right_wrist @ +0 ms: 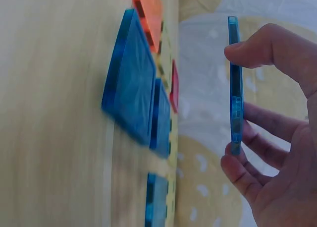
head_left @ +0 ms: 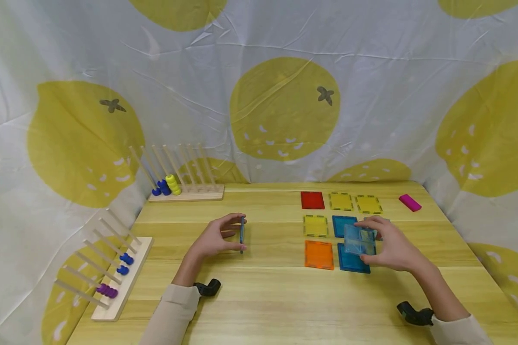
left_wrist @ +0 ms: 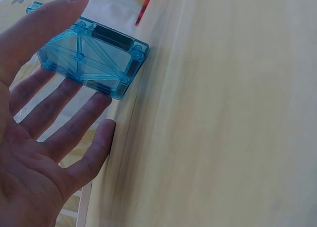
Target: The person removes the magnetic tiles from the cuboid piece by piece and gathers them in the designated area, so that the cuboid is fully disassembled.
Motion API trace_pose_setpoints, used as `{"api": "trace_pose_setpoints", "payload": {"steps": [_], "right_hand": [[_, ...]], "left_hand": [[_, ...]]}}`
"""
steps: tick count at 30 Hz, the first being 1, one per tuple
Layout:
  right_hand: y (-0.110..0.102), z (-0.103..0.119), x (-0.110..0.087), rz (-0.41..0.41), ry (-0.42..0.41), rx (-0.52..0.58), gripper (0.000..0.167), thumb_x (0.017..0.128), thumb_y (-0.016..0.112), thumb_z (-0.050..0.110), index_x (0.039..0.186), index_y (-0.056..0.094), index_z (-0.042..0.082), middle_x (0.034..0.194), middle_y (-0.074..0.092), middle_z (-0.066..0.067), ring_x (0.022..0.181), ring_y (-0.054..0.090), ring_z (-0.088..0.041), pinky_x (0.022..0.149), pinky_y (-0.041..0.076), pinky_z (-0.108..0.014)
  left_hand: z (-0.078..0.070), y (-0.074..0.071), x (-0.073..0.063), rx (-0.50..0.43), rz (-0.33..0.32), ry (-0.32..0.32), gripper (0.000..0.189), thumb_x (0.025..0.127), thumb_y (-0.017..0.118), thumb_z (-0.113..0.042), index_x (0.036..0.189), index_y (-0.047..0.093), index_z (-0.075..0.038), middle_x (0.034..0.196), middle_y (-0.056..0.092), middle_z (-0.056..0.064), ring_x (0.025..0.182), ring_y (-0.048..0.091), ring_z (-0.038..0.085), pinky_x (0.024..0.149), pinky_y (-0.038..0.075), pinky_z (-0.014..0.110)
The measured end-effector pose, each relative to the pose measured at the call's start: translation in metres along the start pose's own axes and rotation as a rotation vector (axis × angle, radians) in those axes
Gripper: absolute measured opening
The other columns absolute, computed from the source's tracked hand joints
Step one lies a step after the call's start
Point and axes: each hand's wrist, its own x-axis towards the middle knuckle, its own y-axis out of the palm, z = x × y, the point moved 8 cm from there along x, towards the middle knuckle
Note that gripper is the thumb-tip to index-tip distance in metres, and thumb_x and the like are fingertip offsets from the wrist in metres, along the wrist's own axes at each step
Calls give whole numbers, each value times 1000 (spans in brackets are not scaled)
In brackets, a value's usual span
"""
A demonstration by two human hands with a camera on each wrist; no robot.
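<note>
My left hand pinches a clear blue magnetic tile by its edges, thumb on one side and fingertips on the opposite one. In the head view that tile stands edge-on; the left wrist view shows its ribbed face. Over the right of the table, my right hand grips another clear blue magnetic tile between thumb and fingertips. It overlaps a blue tile lying on the table in the head view. A second blue tile lies behind, and another blue tile is partly hidden by the right hand.
Beside the blue tiles lie an orange tile, a red tile and several yellow tiles. A pink block lies at the back right. Wooden peg racks with beads stand at the back left and left edge.
</note>
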Motion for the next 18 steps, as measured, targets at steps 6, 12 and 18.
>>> {"api": "trace_pose_setpoints", "payload": {"steps": [6, 12, 18], "right_hand": [[-11, -21, -16, -35, 1, -26, 76, 69, 95, 25, 135, 63, 8, 133, 58, -18, 98, 59, -27, 72, 56, -40], [-12, -43, -32, -31, 26, -38, 76, 67, 96, 25, 134, 64, 7, 126, 60, -15, 93, 56, -22, 69, 51, -29], [-11, -60, -42, -23, 46, -37, 77, 66, 97, 27, 133, 65, 7, 126, 60, -15, 94, 57, -22, 70, 53, -27]], "left_hand": [[0, 1, 0, -6, -5, -3, 88, 78, 92, -17, 153, 47, -9, 150, 54, 18, 137, 56, 35, 115, 45, 53], [1, 1, 0, 4, -7, -4, 87, 78, 92, -15, 153, 46, -9, 149, 54, 18, 136, 56, 36, 115, 44, 54], [0, 2, -1, 8, -9, -5, 91, 78, 91, -15, 154, 42, -8, 150, 52, 17, 138, 54, 34, 115, 43, 55]]}}
